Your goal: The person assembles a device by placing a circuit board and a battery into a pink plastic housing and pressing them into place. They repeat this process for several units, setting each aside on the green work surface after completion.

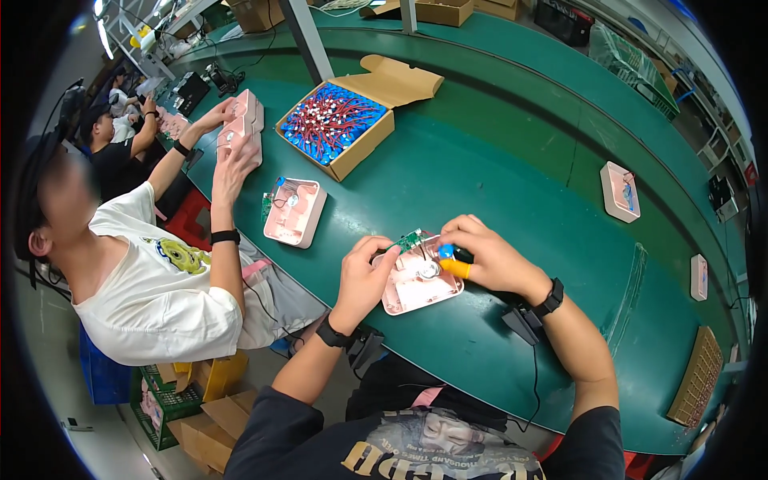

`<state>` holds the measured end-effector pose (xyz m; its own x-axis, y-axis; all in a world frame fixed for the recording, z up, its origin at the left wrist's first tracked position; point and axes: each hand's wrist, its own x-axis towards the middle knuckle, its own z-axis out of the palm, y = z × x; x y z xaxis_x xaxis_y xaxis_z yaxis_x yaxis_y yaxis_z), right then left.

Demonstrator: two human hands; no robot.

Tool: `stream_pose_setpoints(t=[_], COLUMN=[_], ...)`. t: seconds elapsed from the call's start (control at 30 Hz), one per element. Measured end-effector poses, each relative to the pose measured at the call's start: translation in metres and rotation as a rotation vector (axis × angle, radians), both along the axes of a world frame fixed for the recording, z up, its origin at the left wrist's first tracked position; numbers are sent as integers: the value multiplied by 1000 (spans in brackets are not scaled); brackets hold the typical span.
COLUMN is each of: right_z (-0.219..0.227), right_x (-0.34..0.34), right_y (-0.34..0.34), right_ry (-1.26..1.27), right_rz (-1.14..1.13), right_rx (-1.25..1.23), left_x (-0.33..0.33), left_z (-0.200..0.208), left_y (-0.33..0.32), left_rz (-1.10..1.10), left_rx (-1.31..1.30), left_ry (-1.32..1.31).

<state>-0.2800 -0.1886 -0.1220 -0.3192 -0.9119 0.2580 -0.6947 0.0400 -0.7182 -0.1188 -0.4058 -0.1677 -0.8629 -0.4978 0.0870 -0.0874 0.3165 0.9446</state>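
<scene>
A pink plastic housing (418,299) lies open in front of me on the green bench, with a round silvery part (429,270) inside. My left hand (367,276) is at its left rim, thumb and fingers closed on a small green circuit board (410,240) above the far edge. My right hand (494,258), with a yellow cover on one finger, pinches a blue battery (445,252) at the housing's right side. Dark wires run between the board and the inside of the housing. The fingertips partly hide the battery.
A cardboard box (382,142) full of blue batteries with red wires stands beyond. Another pink housing (308,220) with a board sits left. A co-worker (160,280) handles a pink housing (250,120). More housings (621,192) (699,278) and a brown slotted tray (694,378) lie right.
</scene>
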Motion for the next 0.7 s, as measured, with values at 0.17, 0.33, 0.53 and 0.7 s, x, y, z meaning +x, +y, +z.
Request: stream_pose_setpoints(t=[0.17,0.33,0.53,0.7], right_z=[13,-11,-14,-14], right_x=[-22,-37,-18,-15], right_y=[5,12,-2,-4], right_ry=[-498,-92,331,362], right_rz=[-135,-271,-17,18], right_rx=[121,123,-197,-200], left_x=[3,-4,-9,-14], left_z=[-9,-14,-13,-3], left_y=[-5,-3,-5,4], left_rz=[-27,-86,-118,-144], left_rx=[82,199,306,234], left_ry=[28,50,1,-32])
